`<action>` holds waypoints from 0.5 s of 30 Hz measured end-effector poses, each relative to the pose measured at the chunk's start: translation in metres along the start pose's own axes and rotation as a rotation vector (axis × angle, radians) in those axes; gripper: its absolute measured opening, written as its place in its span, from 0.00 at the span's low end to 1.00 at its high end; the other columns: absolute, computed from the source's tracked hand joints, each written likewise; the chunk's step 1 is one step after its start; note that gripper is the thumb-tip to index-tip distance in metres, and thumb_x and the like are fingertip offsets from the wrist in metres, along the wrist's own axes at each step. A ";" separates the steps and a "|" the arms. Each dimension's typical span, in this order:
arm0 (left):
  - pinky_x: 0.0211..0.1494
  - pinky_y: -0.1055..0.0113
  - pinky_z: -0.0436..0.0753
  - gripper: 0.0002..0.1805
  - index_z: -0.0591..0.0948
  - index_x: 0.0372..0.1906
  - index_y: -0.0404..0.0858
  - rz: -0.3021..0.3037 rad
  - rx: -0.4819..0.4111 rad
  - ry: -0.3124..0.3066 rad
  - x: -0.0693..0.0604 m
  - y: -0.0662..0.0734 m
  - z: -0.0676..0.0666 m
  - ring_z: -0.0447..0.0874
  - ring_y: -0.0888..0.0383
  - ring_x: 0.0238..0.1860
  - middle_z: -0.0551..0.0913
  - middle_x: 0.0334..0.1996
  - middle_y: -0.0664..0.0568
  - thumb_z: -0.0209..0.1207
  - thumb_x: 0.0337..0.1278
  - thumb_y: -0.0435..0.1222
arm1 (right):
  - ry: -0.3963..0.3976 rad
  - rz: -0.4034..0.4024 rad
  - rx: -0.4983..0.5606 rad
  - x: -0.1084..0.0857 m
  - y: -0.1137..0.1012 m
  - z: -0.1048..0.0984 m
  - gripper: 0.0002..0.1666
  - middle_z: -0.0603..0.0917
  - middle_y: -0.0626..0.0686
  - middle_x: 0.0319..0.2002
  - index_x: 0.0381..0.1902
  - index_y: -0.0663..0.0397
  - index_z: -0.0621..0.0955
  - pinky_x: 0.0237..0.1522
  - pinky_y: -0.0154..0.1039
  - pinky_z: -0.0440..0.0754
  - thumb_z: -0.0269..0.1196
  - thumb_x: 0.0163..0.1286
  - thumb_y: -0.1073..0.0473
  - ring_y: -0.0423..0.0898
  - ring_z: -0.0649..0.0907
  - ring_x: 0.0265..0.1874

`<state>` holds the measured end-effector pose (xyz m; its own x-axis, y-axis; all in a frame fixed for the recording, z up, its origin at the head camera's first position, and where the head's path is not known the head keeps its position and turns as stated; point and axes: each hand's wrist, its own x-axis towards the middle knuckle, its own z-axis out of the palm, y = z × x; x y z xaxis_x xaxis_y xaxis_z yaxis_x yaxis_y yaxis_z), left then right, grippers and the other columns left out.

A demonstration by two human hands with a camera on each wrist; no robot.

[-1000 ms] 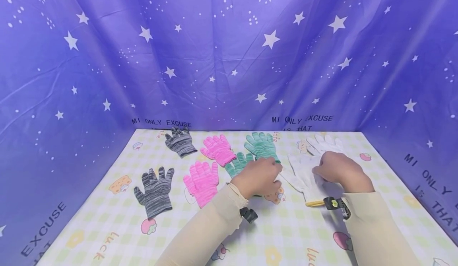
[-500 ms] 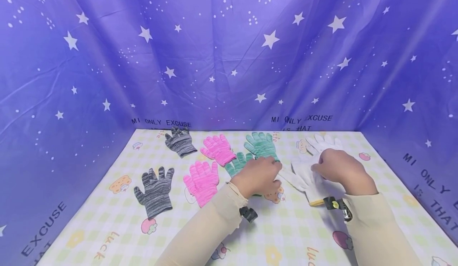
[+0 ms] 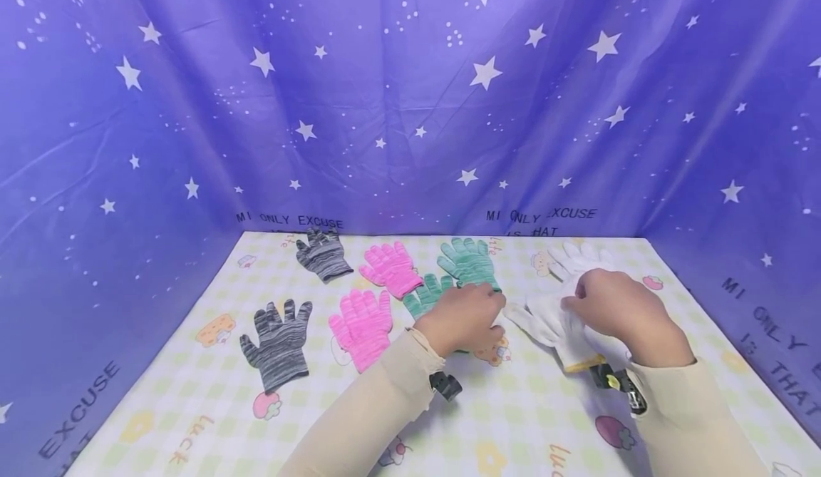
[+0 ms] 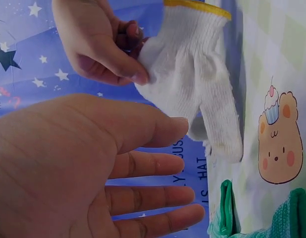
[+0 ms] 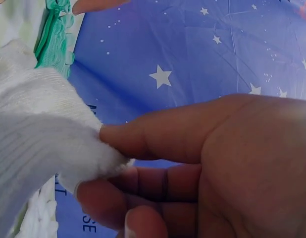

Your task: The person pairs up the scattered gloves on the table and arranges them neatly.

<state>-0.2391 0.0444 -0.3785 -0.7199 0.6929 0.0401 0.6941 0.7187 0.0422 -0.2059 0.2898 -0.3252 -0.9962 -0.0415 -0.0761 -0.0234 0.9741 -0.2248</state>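
Note:
My right hand (image 3: 625, 314) pinches a white knit glove (image 3: 553, 324) with a yellow cuff edge. In the right wrist view the thumb and fingers grip a fold of the white fabric (image 5: 49, 119). The left wrist view shows this glove (image 4: 192, 64) raised, its fingers hanging down. Above the green gloves my left hand (image 3: 463, 316) hovers; its fingers (image 4: 153, 201) are extended and nothing is between them. One green glove (image 3: 470, 262) lies behind it, and another green glove (image 3: 426, 293) is partly covered by it. A second white glove (image 3: 580, 257) lies behind my right hand.
Two pink gloves (image 3: 362, 327) and two dark grey striped gloves (image 3: 277, 345) lie flat on the left half of the table. A checked cloth with cartoon prints (image 3: 212, 406) covers the table. Blue star-patterned curtains (image 3: 385, 106) stand around the back and sides.
My right hand has shifted slightly right and toward me, and the held white glove has turned and swung with it. The left hand stays in place, as do the lying gloves.

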 end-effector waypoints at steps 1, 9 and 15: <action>0.44 0.61 0.84 0.18 0.82 0.59 0.49 -0.003 -0.003 -0.003 0.000 0.000 0.000 0.81 0.61 0.47 0.82 0.50 0.59 0.59 0.70 0.50 | 0.005 -0.001 -0.003 -0.002 0.000 0.000 0.20 0.66 0.46 0.18 0.20 0.46 0.73 0.22 0.42 0.62 0.60 0.69 0.45 0.45 0.67 0.20; 0.41 0.63 0.83 0.17 0.82 0.57 0.49 0.004 -0.025 -0.004 -0.002 0.000 -0.001 0.80 0.62 0.45 0.81 0.48 0.59 0.59 0.69 0.50 | 0.085 -0.027 0.008 -0.022 0.001 0.002 0.23 0.66 0.46 0.17 0.21 0.47 0.69 0.21 0.41 0.60 0.60 0.72 0.44 0.45 0.66 0.18; 0.37 0.63 0.81 0.17 0.82 0.54 0.49 0.010 -0.029 0.001 -0.003 0.002 -0.001 0.78 0.63 0.40 0.80 0.44 0.60 0.61 0.68 0.51 | 0.137 -0.044 0.007 -0.039 0.000 0.002 0.23 0.68 0.46 0.17 0.21 0.46 0.71 0.20 0.41 0.61 0.60 0.73 0.43 0.45 0.68 0.18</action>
<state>-0.2358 0.0434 -0.3772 -0.7132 0.6997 0.0421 0.7007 0.7100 0.0708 -0.1672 0.2909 -0.3245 -0.9963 -0.0533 0.0669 -0.0675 0.9703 -0.2322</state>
